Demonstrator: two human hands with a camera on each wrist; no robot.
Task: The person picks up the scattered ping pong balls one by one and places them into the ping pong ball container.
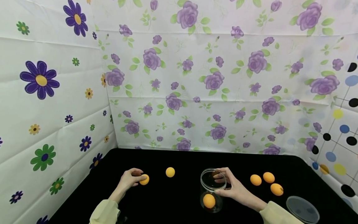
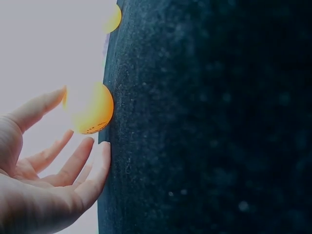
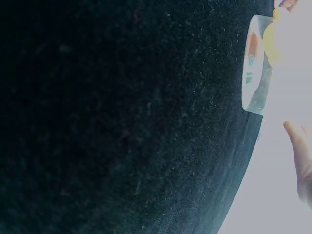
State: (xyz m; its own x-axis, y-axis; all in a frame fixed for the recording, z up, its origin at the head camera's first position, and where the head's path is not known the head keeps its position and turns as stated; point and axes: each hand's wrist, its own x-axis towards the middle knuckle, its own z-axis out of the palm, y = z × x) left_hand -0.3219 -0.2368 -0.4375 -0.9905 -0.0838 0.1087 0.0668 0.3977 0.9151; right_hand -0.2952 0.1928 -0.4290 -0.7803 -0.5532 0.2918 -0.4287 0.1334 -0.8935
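My left hand (image 1: 130,180) pinches an orange table tennis ball (image 1: 144,179) low over the black tabletop. In the left wrist view the thumb touches the ball (image 2: 90,108) on one side and the fingers curve close under it; small print shows on the ball. A second ball (image 1: 170,172) lies a little to the right. My right hand (image 1: 233,188) holds a clear open jar (image 1: 205,186) from its right side near the rim, thumb in front and fingers behind. Inside the jar, near the bottom, is another orange ball (image 1: 209,201). Glare hides part of the jar (image 3: 258,97) in the right wrist view.
Three more balls (image 1: 255,180) lie grouped to the right of the right hand. A round translucent lid (image 1: 303,209) rests near the right front of the black-covered table (image 1: 167,205). Patterned sheets (image 1: 173,77) hang behind and at both sides.
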